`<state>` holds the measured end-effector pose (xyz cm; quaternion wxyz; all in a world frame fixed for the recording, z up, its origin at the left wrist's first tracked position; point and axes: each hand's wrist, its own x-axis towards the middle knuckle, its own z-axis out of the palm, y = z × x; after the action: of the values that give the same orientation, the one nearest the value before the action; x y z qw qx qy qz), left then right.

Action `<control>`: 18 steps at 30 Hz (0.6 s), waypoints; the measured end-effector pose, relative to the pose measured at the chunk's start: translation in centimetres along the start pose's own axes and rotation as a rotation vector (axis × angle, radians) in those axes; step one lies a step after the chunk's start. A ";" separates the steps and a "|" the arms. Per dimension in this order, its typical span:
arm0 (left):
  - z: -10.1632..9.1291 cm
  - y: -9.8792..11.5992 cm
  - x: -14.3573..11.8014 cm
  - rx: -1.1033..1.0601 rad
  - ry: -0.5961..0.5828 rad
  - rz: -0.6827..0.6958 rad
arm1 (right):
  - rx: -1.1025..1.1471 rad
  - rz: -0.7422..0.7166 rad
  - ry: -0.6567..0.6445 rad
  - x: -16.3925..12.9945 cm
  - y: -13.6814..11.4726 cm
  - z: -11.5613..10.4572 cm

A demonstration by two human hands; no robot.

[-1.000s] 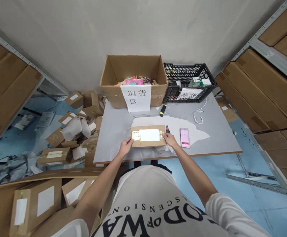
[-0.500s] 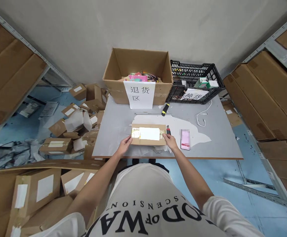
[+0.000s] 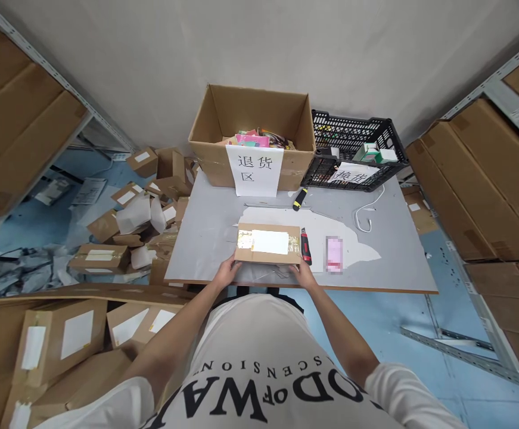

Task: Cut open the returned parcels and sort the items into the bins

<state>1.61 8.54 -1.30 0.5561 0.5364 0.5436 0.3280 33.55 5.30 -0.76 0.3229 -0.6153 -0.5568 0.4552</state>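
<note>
A small cardboard box [image 3: 245, 256] with a white label and shiny tape lies label up on the grey table [image 3: 196, 238]. My left hand [image 3: 226, 271] is closed at the box's near left corner. At the near right corner, my right hand [image 3: 302, 274] has its fingers against the lower edge; the fingertips are partly hidden. A red and black utility knife [image 3: 305, 247] lies just right of the box. Farther right is a phone [image 3: 334, 255] with a pink, blurred screen.
Behind stand a large open carton [image 3: 210, 161] with colourful packs and a black plastic crate [image 3: 357, 182] holding small boxes. A yellow and black cutter [image 3: 300, 199] and a white cable [image 3: 363, 214] lie on the table. Parcels [image 3: 100, 259] crowd the left floor; shelves flank both sides.
Both hands have shifted toward my body, from the box's sides to its near corners. The right hand has uncovered the red knife's handle. The box has stayed nearly in place.
</note>
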 end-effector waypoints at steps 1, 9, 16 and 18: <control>0.1 0.0 0.0 0.009 0.019 0.003 | -0.002 0.002 0.005 0.1 -0.2 0.2; 0.0 1.2 0.1 -0.022 0.051 0.014 | -0.064 0.035 0.000 0.2 -1.4 -0.1; -1.2 4.9 0.2 0.010 0.051 0.022 | -0.097 0.024 0.049 1.4 -5.1 -2.3; -1.4 5.9 0.6 -0.042 0.070 0.071 | -0.111 0.012 0.092 2.0 -6.7 -3.1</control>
<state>1.71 10.69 4.41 0.5358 0.5318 0.5362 0.3775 33.70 8.77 6.07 0.3109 -0.6560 -0.5618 0.3968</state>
